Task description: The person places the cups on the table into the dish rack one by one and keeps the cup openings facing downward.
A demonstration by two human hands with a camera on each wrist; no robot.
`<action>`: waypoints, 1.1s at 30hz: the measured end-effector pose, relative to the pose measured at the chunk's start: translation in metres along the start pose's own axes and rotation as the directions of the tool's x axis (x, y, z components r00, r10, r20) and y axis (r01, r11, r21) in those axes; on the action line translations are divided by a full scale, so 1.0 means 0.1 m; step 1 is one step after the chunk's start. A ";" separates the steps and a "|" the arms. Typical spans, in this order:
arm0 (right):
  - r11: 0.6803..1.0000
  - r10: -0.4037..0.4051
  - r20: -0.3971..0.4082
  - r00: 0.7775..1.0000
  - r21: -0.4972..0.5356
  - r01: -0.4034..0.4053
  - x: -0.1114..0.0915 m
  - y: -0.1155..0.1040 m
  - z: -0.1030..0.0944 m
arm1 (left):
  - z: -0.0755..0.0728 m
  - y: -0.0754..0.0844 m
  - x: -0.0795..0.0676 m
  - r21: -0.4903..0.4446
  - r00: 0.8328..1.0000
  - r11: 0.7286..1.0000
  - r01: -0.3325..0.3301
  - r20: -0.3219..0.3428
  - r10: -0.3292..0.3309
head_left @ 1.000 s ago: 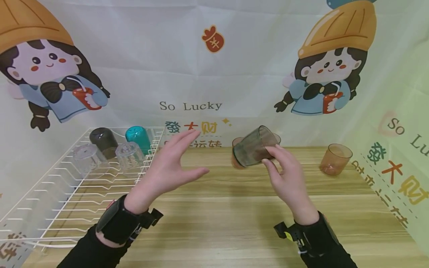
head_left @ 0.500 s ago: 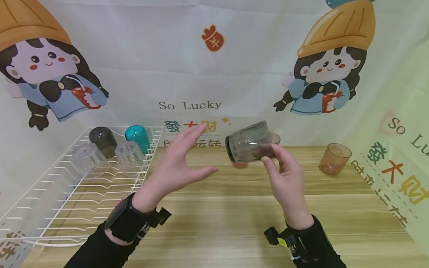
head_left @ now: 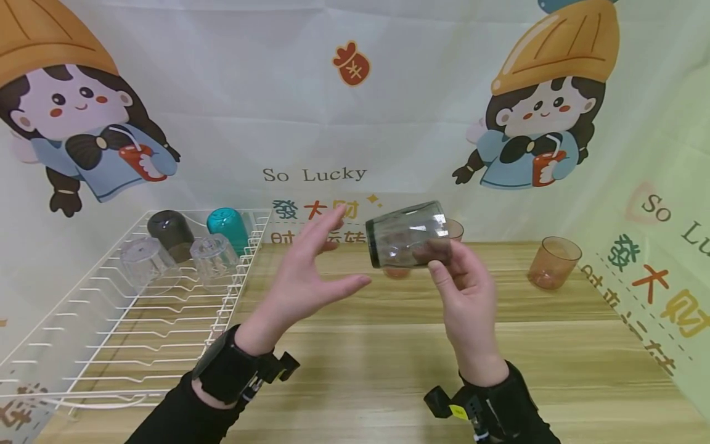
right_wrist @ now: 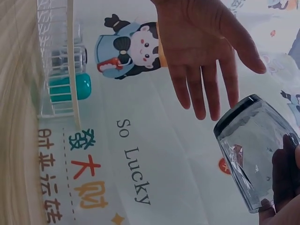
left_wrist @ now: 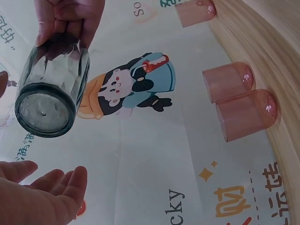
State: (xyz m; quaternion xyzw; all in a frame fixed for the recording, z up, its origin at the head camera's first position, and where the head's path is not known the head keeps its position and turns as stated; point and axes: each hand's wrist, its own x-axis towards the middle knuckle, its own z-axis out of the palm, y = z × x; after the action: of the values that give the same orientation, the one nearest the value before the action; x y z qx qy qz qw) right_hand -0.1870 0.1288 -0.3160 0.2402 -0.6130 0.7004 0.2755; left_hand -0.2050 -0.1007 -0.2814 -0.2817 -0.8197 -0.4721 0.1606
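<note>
A smoky grey glass (head_left: 407, 234) lies tilted on its side in the air, its thick base toward the left. My right hand (head_left: 468, 308) grips it near the rim, thumb in front and fingers behind. Facing the base is my left hand (head_left: 302, 277), its thumb and fingers spread apart, holding nothing. In the left wrist view the base of the grey glass (left_wrist: 51, 89) sits between that hand's thumb and fingers without visible contact. The right wrist view shows the left palm (right_wrist: 197, 51) with straight fingers beside the glass.
A white wire rack (head_left: 150, 336) on the left bears upside-down cups: a dark one (head_left: 171, 234), a teal one (head_left: 230, 228) and two clear ones (head_left: 213, 256). Amber glasses stand on the wooden table (head_left: 377, 370): one at right (head_left: 553, 264), two behind the grey glass. A printed cloth (head_left: 249, 92) hangs behind.
My right hand has moved left with the grey glass, turning it nearer to level. My left hand has come to the right, closer to the base of the glass.
</note>
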 end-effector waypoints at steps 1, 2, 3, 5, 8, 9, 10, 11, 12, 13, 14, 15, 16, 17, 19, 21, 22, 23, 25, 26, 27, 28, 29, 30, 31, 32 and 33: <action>1.000 -0.002 0.004 1.000 0.008 0.001 0.00 0.00 0.01 | 0.02 0.00 0.00 -0.026 1.000 1.000 0.004 -0.003 -0.004; 1.000 -0.002 0.004 1.000 0.014 0.002 -0.01 0.01 0.02 | 0.04 0.00 0.00 -0.052 1.000 0.999 0.004 -0.006 -0.004; 1.000 -0.001 0.005 1.000 0.012 0.001 -0.01 0.01 0.02 | 0.06 0.00 0.01 -0.077 1.000 0.997 0.002 -0.012 -0.003; 1.000 0.004 -0.001 1.000 0.003 -0.004 -0.02 0.01 0.04 | 0.09 0.00 0.01 -0.134 1.000 0.991 -0.014 -0.023 0.011; 1.000 0.012 -0.004 1.000 -0.001 -0.012 -0.04 0.02 0.06 | 0.14 0.00 0.02 -0.212 0.999 0.976 -0.043 -0.039 0.035; 1.000 0.012 -0.003 1.000 0.000 -0.012 -0.05 0.02 0.07 | 0.16 0.00 0.02 -0.233 0.998 0.971 -0.048 -0.045 0.038; 1.000 0.014 -0.004 1.000 0.001 -0.014 -0.05 0.02 0.07 | 0.17 0.00 0.02 -0.251 0.998 0.967 -0.050 -0.049 0.039; 1.000 0.015 -0.003 1.000 0.001 -0.015 -0.06 0.03 0.08 | 0.19 0.00 0.02 -0.268 0.998 0.962 -0.049 -0.051 0.037; 1.000 0.015 0.000 1.000 0.003 -0.015 -0.07 0.03 0.08 | 0.20 0.00 0.02 -0.278 0.998 0.959 -0.047 -0.054 0.033; 1.000 0.018 0.003 1.000 0.006 -0.018 -0.07 0.03 0.09 | 0.21 0.00 0.02 -0.289 0.998 0.956 -0.044 -0.056 0.029; 1.000 0.019 0.004 1.000 0.011 -0.019 -0.08 0.03 0.10 | 0.22 0.01 0.02 -0.299 0.998 0.953 -0.041 -0.058 0.024; 1.000 0.020 0.003 1.000 0.014 -0.021 -0.08 0.04 0.10 | 0.23 0.01 0.02 -0.305 0.998 0.952 -0.035 -0.060 0.018; 1.000 0.022 0.003 1.000 0.018 -0.022 -0.08 0.04 0.11 | 0.24 0.01 0.02 -0.311 0.998 0.950 -0.032 -0.061 0.013; 0.999 0.023 0.005 1.000 0.023 -0.023 -0.09 0.04 0.12 | 0.25 0.01 0.02 -0.315 0.998 0.948 -0.029 -0.063 0.010; 0.999 0.022 0.005 1.000 0.032 -0.022 -0.09 0.04 0.13 | 0.27 0.01 0.01 -0.324 0.998 0.946 -0.027 -0.068 0.005; 0.999 0.023 0.005 1.000 0.038 -0.023 -0.09 0.05 0.14 | 0.28 0.01 0.01 -0.339 0.997 0.941 -0.028 -0.073 0.003; 0.999 0.024 0.006 1.000 0.041 -0.024 -0.10 0.05 0.14 | 0.29 0.00 0.01 -0.346 0.997 0.938 -0.031 -0.075 0.005; 0.999 0.025 0.007 1.000 0.043 -0.025 -0.10 0.05 0.14 | 0.29 0.00 0.01 -0.354 0.997 0.935 -0.034 -0.078 0.007; 0.998 0.027 0.011 1.000 0.049 -0.028 -0.10 0.05 0.15 | 0.30 -0.01 0.00 -0.367 0.997 0.930 -0.039 -0.080 0.010; 0.998 0.030 0.013 0.999 0.050 -0.031 -0.10 0.05 0.15 | 0.31 -0.01 0.00 -0.374 0.997 0.926 -0.043 -0.081 0.013; 0.998 0.034 0.013 0.999 0.052 -0.034 -0.10 0.05 0.16 | 0.31 -0.01 0.00 -0.379 0.997 0.924 -0.044 -0.081 0.014; 0.998 0.038 0.012 0.999 0.050 -0.038 -0.10 0.05 0.16 | 0.31 -0.01 0.00 -0.384 0.997 0.922 -0.044 -0.081 0.014; 0.998 0.041 0.011 0.999 0.050 -0.041 -0.10 0.05 0.16 | 0.31 -0.01 0.00 -0.388 0.997 0.921 -0.043 -0.080 0.012; 0.998 0.043 0.011 0.999 0.050 -0.044 -0.11 0.05 0.16 | 0.31 -0.01 0.00 -0.393 0.997 0.919 -0.041 -0.080 0.010; 0.998 0.046 0.009 0.999 0.048 -0.046 -0.11 0.05 0.16 | 0.31 -0.01 0.00 -0.398 0.997 0.917 -0.040 -0.079 0.009; 0.998 0.048 0.007 0.999 0.047 -0.048 -0.11 0.05 0.16 | 0.32 -0.01 0.00 -0.402 0.997 0.915 -0.037 -0.079 0.006; 0.998 0.050 0.006 0.999 0.047 -0.050 -0.11 0.04 0.17 | 0.32 -0.01 0.00 -0.404 0.997 0.914 -0.035 -0.080 0.003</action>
State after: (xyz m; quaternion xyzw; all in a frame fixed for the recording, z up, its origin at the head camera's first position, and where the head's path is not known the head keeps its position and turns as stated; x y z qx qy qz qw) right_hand -0.1820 0.1109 -0.3244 0.2328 -0.6026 0.7209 0.2508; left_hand -0.2052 -0.0738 -0.2981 -0.2980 -0.6946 -0.6406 0.1352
